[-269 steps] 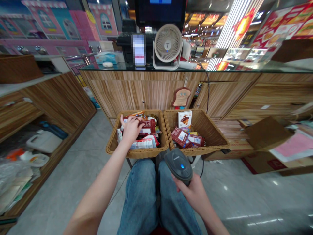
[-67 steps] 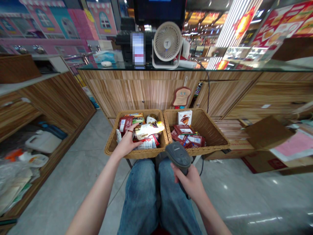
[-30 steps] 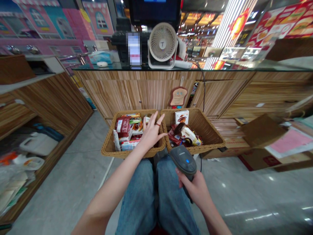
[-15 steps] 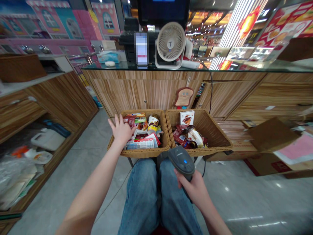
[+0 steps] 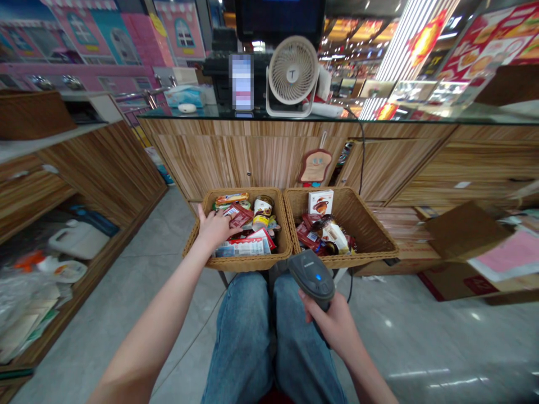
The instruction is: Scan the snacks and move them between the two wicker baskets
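Observation:
My left hand (image 5: 214,229) reaches into the left wicker basket (image 5: 287,238), with its fingers and thumb closed on a dark red snack packet (image 5: 241,214). The fingertips are partly hidden by the packet. Around it lie a jar with a yellow and white label (image 5: 263,212), an orange snack pack (image 5: 231,198) and a blue and white packet with a red edge (image 5: 246,247). My right hand (image 5: 334,320) grips the handle of a dark grey barcode scanner (image 5: 312,276) with a lit blue light, above my right knee.
The right wicker basket (image 5: 379,238) holds a white box (image 5: 320,202) and several dark packets. Beyond the baskets, a wooden counter (image 5: 202,157) carries a fan (image 5: 292,73), a lit phone (image 5: 242,84) and a monitor (image 5: 280,19). An open cardboard box (image 5: 458,278) stands at right.
My left hand has moved down into the left basket and its fingers have closed round the dark red packet, which now lies farther right. My right hand keeps the scanner in place.

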A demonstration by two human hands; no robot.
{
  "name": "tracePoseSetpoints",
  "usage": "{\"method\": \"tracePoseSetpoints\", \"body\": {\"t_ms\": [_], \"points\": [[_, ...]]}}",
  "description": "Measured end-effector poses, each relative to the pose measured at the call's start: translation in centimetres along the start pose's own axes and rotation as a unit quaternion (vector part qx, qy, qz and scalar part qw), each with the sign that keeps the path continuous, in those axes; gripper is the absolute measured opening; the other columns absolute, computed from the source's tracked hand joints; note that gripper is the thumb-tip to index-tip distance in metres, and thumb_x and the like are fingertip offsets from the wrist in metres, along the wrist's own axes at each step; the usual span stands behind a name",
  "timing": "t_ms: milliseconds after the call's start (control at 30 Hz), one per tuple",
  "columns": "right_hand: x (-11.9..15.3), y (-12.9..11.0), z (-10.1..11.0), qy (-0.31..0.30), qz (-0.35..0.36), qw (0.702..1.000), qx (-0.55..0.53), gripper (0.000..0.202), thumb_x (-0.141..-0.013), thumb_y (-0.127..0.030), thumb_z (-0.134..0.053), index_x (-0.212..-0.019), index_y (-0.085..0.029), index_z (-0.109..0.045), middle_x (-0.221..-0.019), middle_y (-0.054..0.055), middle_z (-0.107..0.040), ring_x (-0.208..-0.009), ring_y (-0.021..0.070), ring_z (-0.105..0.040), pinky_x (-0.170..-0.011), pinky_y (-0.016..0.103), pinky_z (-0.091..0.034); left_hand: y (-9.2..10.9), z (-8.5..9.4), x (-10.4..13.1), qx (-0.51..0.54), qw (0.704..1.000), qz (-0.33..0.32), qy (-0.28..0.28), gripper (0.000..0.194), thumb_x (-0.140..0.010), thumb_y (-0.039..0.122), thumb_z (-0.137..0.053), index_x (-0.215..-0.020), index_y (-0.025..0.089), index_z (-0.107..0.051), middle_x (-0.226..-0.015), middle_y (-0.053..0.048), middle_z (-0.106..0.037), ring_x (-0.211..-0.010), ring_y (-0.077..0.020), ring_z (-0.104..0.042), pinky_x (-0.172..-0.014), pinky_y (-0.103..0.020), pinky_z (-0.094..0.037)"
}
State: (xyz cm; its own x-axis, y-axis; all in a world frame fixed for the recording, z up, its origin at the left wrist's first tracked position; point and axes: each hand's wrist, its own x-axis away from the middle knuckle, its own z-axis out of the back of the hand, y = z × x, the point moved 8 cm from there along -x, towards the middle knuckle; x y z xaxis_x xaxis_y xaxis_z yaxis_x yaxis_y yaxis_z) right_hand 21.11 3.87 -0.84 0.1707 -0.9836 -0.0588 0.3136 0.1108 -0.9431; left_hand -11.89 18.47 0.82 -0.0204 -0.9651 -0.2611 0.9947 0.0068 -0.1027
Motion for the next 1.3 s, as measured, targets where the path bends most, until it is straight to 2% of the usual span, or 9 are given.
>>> {"method": "tracePoseSetpoints", "body": {"t_ms": [133,300,500,600,733,833,1033,1300], "points": [[0.2,0.2,0.1,0.010,-0.007,1.000,-0.007,0.043,-0.090,-0.054,-0.067,-0.062,-0.024,-0.057,-0.050,0.003,-0.064,-0.048,0.0206,-0.063,-0.049,0.028,-0.052,-0.6,-0.5,-0.4,0.030,0.999,0.032,-0.017,0.056,-0.082,0.063,-0.076,-0.124,0.026,-0.076,-0.121,-0.019,-0.074,-0.112,-0.0438,-0.069,-0.121,-0.079,-0.009],[0.3,0.2,-0.1,0.005,-0.010,1.000,-0.011,0.045,-0.089,-0.057,-0.068,-0.061,-0.025,-0.056,-0.050,0.002,-0.061,-0.047,0.0203,-0.062,-0.048,0.027,-0.052,-0.3,0.2,0.2,0.033,0.997,0.052,0.044,0.070,-0.078,0.052,-0.081,-0.137,0.017,-0.066,-0.119,-0.022,-0.073,-0.114,-0.0454,-0.066,-0.120,-0.077,-0.017],[0.1,0.0,0.0,0.010,0.001,1.000,-0.010,0.047,-0.091,-0.059,-0.067,-0.061,-0.025,-0.056,-0.050,0.002,-0.063,-0.048,0.0202,-0.062,-0.048,0.027,-0.052,0.9,4.0,1.8,0.111,0.979,0.044,0.164,0.076,-0.079,0.032,-0.080,-0.150,0.023,-0.055,-0.139,-0.018,-0.063,-0.132,-0.0430,-0.056,-0.126,-0.073,-0.006],[0.1,-0.1,-0.1,0.007,0.003,1.000,-0.007,0.045,-0.091,-0.057,-0.068,-0.061,-0.025,-0.056,-0.050,0.002,-0.063,-0.048,0.0203,-0.063,-0.049,0.027,-0.052,2.5,5.7,2.6,0.141,0.970,0.014,0.195,0.080,-0.082,0.025,-0.078,-0.156,0.026,-0.047,-0.152,-0.017,-0.055,-0.141,-0.0415,-0.049,-0.128,-0.072,-0.002],[-0.1,-0.2,-0.5,0.001,0.004,1.000,-0.004,0.042,-0.092,-0.054,-0.065,-0.063,-0.025,-0.057,-0.049,0.002,-0.063,-0.046,0.0209,-0.064,-0.049,0.027,-0.052,5.5,6.0,3.2,0.161,0.965,-0.106,0.176,0.088,-0.087,0.024,-0.075,-0.164,0.030,-0.032,-0.159,-0.014,-0.052,-0.146,-0.0358,-0.049,-0.129,-0.069,0.006],[-0.4,-0.3,-0.9,-0.004,0.003,1.000,-0.009,0.038,-0.091,-0.052,-0.065,-0.066,-0.024,-0.059,-0.049,0.002,-0.064,-0.046,0.0217,-0.065,-0.051,0.028,-0.053,6.6,5.6,3.3,0.173,0.959,-0.164,0.153,0.093,-0.088,0.020,-0.074,-0.166,0.032,-0.025,-0.161,-0.011,-0.051,-0.147,-0.0331,-0.049,-0.129,-0.067,0.009],[-1.2,-0.7,-1.8,-0.009,0.004,1.000,0.004,0.033,-0.092,-0.052,-0.065,-0.082,-0.020,-0.065,-0.051,0.001,-0.065,-0.046,0.0228,-0.066,-0.052,0.030,-0.051,6.7,5.6,3.4,0.185,0.958,-0.174,0.133,0.090,-0.089,0.019,-0.073,-0.166,0.030,-0.027,-0.161,-0.013,-0.052,-0.149,-0.0331,-0.048,-0.129,-0.067,0.011],[-1.6,-1.7,-2.7,-0.011,0.036,0.999,0.009,0.030,-0.096,-0.047,-0.062,-0.082,-0.020,-0.065,-0.053,0.000,-0.064,-0.049,0.0216,-0.064,-0.054,0.029,-0.048,6.9,5.7,3.5,0.175,0.958,-0.179,0.140,0.092,-0.089,0.022,-0.076,-0.166,0.029,-0.027,-0.160,-0.014,-0.053,-0.148,-0.0323,-0.050,-0.129,-0.066,0.010]]}}
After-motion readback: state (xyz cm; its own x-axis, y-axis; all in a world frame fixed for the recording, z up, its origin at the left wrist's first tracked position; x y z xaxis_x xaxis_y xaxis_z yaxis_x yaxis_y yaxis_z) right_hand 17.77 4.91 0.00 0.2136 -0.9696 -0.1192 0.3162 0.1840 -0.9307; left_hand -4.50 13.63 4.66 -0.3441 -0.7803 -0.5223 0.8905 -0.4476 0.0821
